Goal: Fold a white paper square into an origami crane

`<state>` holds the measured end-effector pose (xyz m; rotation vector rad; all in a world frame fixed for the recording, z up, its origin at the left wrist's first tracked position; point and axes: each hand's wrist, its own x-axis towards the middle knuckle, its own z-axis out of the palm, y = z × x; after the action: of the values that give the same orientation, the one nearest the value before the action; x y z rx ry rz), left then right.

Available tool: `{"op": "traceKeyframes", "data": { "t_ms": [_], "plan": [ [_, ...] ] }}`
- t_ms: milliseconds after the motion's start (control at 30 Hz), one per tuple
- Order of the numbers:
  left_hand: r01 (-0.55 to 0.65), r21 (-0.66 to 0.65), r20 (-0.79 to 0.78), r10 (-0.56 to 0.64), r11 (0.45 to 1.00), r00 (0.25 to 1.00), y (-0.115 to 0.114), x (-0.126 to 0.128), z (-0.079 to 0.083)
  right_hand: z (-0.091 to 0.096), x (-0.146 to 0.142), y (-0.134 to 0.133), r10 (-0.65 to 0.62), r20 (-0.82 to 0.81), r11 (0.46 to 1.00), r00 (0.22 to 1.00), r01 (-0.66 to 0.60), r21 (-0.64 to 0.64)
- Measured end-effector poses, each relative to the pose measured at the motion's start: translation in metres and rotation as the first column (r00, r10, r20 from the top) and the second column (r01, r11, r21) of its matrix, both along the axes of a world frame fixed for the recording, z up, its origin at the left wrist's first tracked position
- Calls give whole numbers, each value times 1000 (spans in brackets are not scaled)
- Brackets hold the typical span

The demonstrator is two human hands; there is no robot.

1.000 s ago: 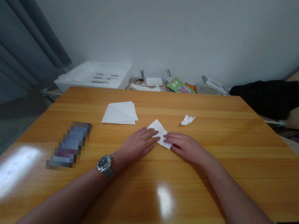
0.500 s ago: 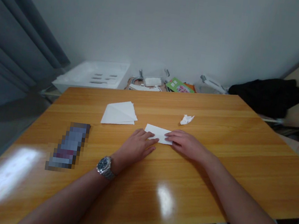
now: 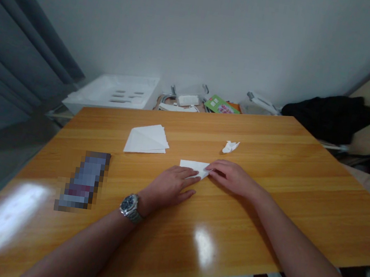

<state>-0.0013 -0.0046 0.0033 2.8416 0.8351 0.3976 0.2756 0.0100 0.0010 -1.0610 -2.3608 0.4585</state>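
Observation:
A small folded piece of white paper (image 3: 191, 164) lies on the wooden table between my hands. My left hand (image 3: 174, 184), with a metal watch (image 3: 131, 206) on its wrist, rests on the paper's near left part, fingers stretched out and pressing it down. At the paper's right end, my right hand (image 3: 231, 176) pinches a corner between thumb and fingers. The near right corner looks turned over at a slant. My fingers hide part of the paper's edges.
White sheets of paper (image 3: 147, 139) lie stacked at the back left. A crumpled paper scrap (image 3: 230, 147) sits beyond my right hand. To the left lies a blurred-out phone-like object (image 3: 86, 180). Behind the table (image 3: 242, 246) stand a white tray (image 3: 116, 91) and a green booklet (image 3: 221, 105).
The paper has turned slightly, and its right corner is now folded at a slant. My left hand has slid a little to the right and nearer; my right fingers have closed on the corner.

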Motion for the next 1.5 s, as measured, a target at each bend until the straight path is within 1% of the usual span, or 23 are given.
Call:
{"op": "traceKeyframes", "data": {
  "t_ms": [100,200,400,533,767,900,1033,1300,1500],
  "plan": [
    [12,-6,30,-12,1000,999,-1,1,-1,-3,-3,1,-57,-24,998,998,57,-22],
    [34,-5,53,-34,999,998,0,2,0,-6,-7,3,-86,-58,996,995,84,-41],
    [56,19,42,-57,998,997,0,3,2,-11,-15,4,-159,-115,986,980,152,-66],
    [51,23,35,-52,998,998,-1,3,2,-14,-20,4,-210,-123,977,970,205,-52],
    [52,-1,59,-51,999,997,0,4,2,-17,-24,5,-292,-79,956,953,292,-9],
    [50,-25,79,-48,998,996,1,4,1,-16,-26,5,-299,-74,954,951,300,-2],
    [65,-2,81,-65,998,995,2,3,1,-18,-25,7,-301,-75,953,951,302,0],
    [47,4,21,-47,999,999,1,4,3,-23,-25,10,-303,-55,953,952,303,0],
    [30,-2,18,-30,1000,999,1,5,2,-22,-26,10,-310,-55,951,949,310,-1]
  ]
}}
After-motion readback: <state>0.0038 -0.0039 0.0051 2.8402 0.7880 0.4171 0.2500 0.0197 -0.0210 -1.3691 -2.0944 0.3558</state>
